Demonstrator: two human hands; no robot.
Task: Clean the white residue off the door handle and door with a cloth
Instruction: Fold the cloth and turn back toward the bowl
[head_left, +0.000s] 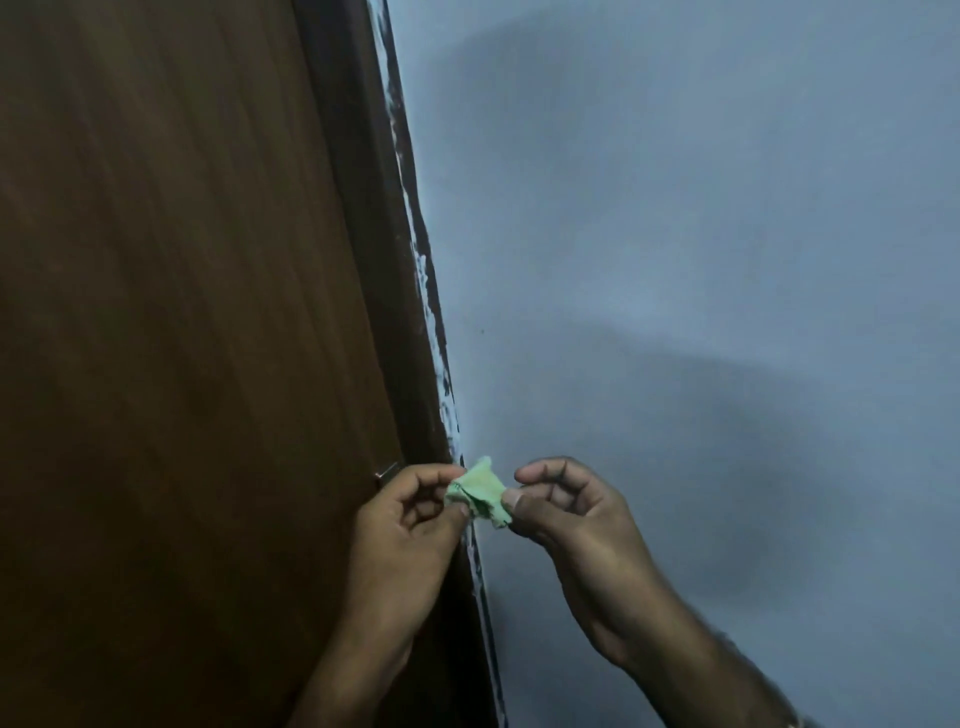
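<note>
so, from my remote seat i see both hands meeting at about 6 o'clock in the view, low against the join of door and wall. my left hand (415, 512) pinches one end of a small green cloth (479, 493) between thumb and curled fingers, and my right hand (566, 512) pinches the other end the same way. the cloth is bunched between them, held in the air, not visibly pressed on any surface.

the brown wooden door (182, 312) fills the 9 o'clock side. a bit of metal, probably the door handle (387, 473), peeks out just beside the left fingers at their 10 o'clock; most of it is hidden, so i cannot tell how much residue sits on it. the white residue (431, 306) runs in a ragged streak along the dark door frame (384, 291) from 12 o'clock down to the hands, right beside the grey-blue wall (675, 260).

my worries, as judgements only: the cloth is small and wadded, so little clean face would meet the surface and it may just smear the white along the frame. a two-ended pinch is light, so a firm rub could pull one end free and drop it. wiping so close to the wall could also drag residue onto the paint. and in this dim light i could easily miss patches.
</note>
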